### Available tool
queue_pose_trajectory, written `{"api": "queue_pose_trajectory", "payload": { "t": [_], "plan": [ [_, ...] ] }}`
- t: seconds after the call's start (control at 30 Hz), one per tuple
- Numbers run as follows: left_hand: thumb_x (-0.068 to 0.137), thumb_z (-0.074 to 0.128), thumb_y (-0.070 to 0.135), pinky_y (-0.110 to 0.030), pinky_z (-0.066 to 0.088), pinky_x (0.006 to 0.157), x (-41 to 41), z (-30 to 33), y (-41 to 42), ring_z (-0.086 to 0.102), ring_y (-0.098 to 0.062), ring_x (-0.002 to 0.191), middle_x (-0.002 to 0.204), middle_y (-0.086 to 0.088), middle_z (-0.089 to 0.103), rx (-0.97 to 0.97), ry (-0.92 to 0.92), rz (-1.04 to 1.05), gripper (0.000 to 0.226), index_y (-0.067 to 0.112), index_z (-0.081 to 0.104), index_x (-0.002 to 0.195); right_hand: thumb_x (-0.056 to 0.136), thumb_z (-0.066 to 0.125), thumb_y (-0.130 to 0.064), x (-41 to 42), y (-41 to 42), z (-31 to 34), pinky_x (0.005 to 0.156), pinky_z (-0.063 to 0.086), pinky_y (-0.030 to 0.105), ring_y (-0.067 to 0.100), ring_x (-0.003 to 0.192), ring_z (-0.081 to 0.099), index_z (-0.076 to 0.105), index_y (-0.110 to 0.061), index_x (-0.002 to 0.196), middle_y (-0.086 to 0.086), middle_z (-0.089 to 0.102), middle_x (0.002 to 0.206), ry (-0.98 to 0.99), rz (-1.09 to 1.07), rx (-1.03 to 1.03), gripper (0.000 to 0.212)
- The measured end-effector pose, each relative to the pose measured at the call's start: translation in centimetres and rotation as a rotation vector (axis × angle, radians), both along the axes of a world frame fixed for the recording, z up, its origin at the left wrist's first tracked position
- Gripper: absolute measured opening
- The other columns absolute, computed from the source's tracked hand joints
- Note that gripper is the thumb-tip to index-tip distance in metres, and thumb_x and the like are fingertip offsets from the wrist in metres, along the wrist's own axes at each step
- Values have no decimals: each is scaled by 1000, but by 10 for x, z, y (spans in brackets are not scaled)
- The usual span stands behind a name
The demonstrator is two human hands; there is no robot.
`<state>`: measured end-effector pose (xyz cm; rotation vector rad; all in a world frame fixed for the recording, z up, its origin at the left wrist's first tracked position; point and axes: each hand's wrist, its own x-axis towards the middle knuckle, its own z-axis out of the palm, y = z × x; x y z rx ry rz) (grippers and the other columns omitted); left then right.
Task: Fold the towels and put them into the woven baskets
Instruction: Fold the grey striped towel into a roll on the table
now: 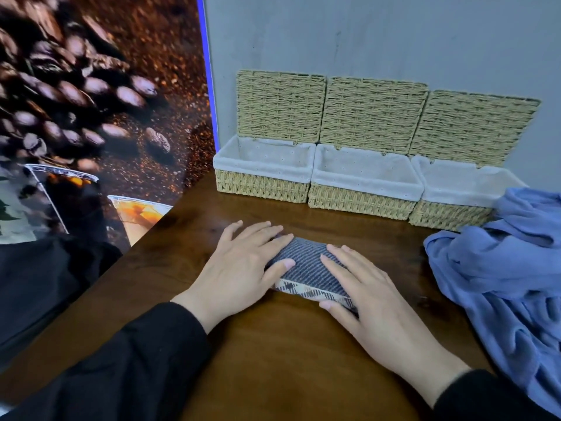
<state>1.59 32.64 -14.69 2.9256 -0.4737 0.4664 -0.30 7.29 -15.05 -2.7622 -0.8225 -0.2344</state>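
Your left hand (239,265) and right hand (361,296) lie flat, fingers straight, pressing either end of a folded grey striped towel (306,273) on the dark wooden table (273,360). Behind it, 3 woven baskets (364,183) with white liners stand open against the wall, lids raised. A crumpled blue towel (501,268) lies to your right, touching the right-most basket.

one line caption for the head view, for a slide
Both hands, left hand and right hand, press a folded grey towel before three open woven baskets.
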Motion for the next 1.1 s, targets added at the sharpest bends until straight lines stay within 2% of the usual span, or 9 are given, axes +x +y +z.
{"api": "queue_pose_trajectory", "payload": {
  "t": [0.1,0.17,0.27,0.33,0.57,0.7,0.83,0.97,1.1],
  "plan": [
    [102,27,47,-46,20,120,10,-2,8,41,-13,142,146,6,56,-67,-154,91,52,28,63,135,98,35,-64,15,22,-4,119,-2,20,-3,153,-7,14,-40,160,-23,2,167,-21,-24,34,70],
    [103,33,38,-41,23,118,16,-4,12,49,-16,137,140,1,61,-118,-237,63,46,22,68,129,98,41,-60,30,39,-5,123,9,25,4,154,6,25,-36,159,-15,15,167,-48,-31,70,68],
    [104,32,42,-32,20,120,23,-7,19,46,-14,139,146,1,57,-122,-204,32,50,20,63,136,95,56,-50,53,65,-9,120,33,47,19,149,33,46,-28,151,-1,43,156,-113,-13,139,61],
    [103,24,49,-34,16,123,33,-10,28,38,-13,145,152,3,50,-115,-152,60,58,21,56,143,95,62,-45,68,83,-11,119,31,55,21,146,38,49,-29,148,-1,48,153,-155,-22,124,57],
    [101,28,46,-42,24,121,84,-15,69,45,-18,141,144,1,59,-170,-178,178,57,18,62,137,98,60,-38,105,136,-10,122,20,56,17,149,31,46,-28,149,-4,39,159,-224,-34,92,54],
    [101,56,22,-45,30,119,108,-19,80,51,-22,136,139,-4,63,-217,-257,188,32,16,67,130,104,43,-48,114,152,-13,126,8,54,14,156,13,27,-27,159,-5,22,167,-153,14,30,61],
    [95,62,3,-41,27,120,120,-21,85,51,-18,136,139,0,62,-341,-215,120,37,18,68,128,104,40,-49,119,159,-12,127,4,52,11,157,4,21,-25,161,-7,16,169,-120,11,46,65],
    [98,59,7,-40,19,123,120,-23,86,43,-14,142,144,0,58,-406,-166,100,33,17,69,127,105,37,-52,119,157,-12,126,-1,53,5,155,-9,12,-30,162,-14,4,170,-62,17,58,66],
    [99,43,30,-41,13,125,115,-19,83,33,-7,147,149,5,52,-392,-129,105,42,21,64,134,105,35,-53,117,154,-10,126,5,52,4,155,-5,18,-31,161,-13,9,169,-44,20,158,63]
  ]
}}
